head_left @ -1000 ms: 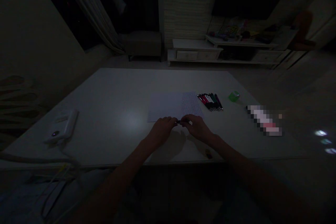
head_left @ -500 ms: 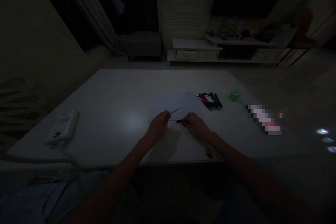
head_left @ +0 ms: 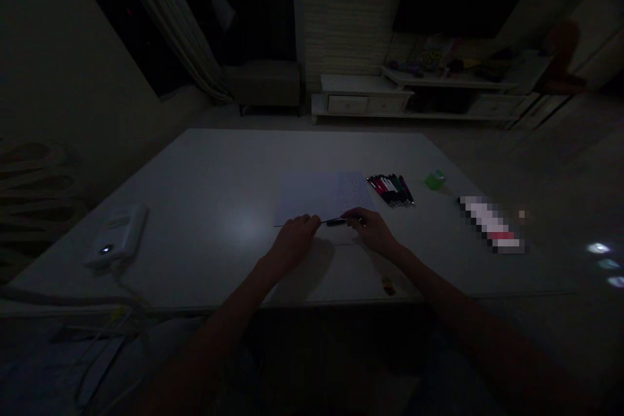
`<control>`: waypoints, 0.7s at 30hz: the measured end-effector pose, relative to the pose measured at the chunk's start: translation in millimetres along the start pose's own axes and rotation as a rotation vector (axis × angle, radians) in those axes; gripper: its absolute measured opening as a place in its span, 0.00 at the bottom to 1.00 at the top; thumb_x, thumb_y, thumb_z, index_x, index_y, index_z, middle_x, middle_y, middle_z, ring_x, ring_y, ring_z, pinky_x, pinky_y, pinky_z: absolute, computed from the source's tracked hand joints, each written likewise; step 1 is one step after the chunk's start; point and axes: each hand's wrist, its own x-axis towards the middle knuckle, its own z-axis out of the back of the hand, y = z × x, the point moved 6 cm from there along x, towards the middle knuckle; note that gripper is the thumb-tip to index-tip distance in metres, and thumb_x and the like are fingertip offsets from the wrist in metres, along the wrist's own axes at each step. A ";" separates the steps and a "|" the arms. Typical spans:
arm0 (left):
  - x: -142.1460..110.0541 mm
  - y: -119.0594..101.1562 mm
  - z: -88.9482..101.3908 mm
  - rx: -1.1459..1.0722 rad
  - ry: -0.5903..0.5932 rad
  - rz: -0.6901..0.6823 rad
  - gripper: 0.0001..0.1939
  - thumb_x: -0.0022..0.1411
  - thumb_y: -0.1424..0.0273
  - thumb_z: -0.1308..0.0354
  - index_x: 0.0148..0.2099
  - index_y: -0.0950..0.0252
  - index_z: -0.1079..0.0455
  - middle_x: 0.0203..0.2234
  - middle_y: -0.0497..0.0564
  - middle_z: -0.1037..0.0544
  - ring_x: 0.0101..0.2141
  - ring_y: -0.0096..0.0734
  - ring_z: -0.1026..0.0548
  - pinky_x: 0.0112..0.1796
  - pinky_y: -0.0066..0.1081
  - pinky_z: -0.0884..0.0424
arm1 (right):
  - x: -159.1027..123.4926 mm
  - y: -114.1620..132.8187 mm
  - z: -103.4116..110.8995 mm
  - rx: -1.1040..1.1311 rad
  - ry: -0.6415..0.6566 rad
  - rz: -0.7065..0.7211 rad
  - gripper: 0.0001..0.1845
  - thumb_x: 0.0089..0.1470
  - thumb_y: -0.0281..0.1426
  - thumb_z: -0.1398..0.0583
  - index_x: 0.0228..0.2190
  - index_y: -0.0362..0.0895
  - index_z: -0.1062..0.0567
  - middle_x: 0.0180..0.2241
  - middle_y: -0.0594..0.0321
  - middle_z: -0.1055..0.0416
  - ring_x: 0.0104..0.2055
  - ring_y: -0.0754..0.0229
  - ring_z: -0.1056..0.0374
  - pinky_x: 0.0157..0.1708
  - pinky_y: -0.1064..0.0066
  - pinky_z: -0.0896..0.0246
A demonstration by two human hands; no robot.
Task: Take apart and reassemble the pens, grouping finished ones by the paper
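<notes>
Barrel (head_left: pixel 335 223), dark and slim, juts from right hand (head_left: pixel 371 231).

A thin, dark rod (head_left: pixel 324 221) stretched nearly level from the left fingers (head_left: pixel 310 223); a thicker dark barrel (head_left: pixel 336 222) lay almost parallel, close alongside, at the right fingers (head_left: pixel 355 214).

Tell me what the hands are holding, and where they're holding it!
The left hand pinches a thin dark rod toward its left end; the right hand grips a dark, pen-like piece toward its right end.
</notes>
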 end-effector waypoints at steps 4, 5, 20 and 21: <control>0.2 -2.2 -2.0 0.019 -0.016 -0.028 0.11 0.66 0.70 0.61 0.41 0.63 0.38 0.33 0.52 0.30 0.33 0.32 0.31 0.34 0.30 0.38 | -2.2 4.9 1.6 -0.012 -0.022 -0.007 0.10 0.50 0.35 0.43 0.31 0.43 0.25 0.28 0.61 0.26 0.29 0.62 0.33 0.30 0.72 0.40; 0.3 -2.6 -2.3 0.022 -0.018 -0.030 0.11 0.66 0.71 0.61 0.41 0.63 0.38 0.33 0.52 0.30 0.33 0.32 0.31 0.34 0.30 0.38 | -2.2 4.9 1.3 -0.015 -0.023 -0.010 0.10 0.50 0.36 0.43 0.31 0.43 0.25 0.28 0.61 0.26 0.29 0.62 0.33 0.30 0.72 0.40; 1.9 -18.0 -5.8 -0.025 0.037 -0.101 0.11 0.66 0.70 0.60 0.42 0.64 0.37 0.32 0.52 0.30 0.32 0.32 0.31 0.33 0.30 0.38 | -1.1 20.7 -17.2 0.022 0.112 0.024 0.09 0.50 0.32 0.42 0.32 0.43 0.23 0.31 0.61 0.25 0.32 0.63 0.32 0.33 0.72 0.40; 2.3 -17.5 -6.0 -0.035 0.045 -0.098 0.11 0.66 0.70 0.60 0.42 0.64 0.37 0.32 0.52 0.30 0.32 0.32 0.31 0.33 0.29 0.38 | -0.2 18.6 -18.4 0.023 0.127 0.025 0.10 0.49 0.32 0.41 0.35 0.43 0.24 0.31 0.61 0.26 0.32 0.63 0.32 0.33 0.72 0.40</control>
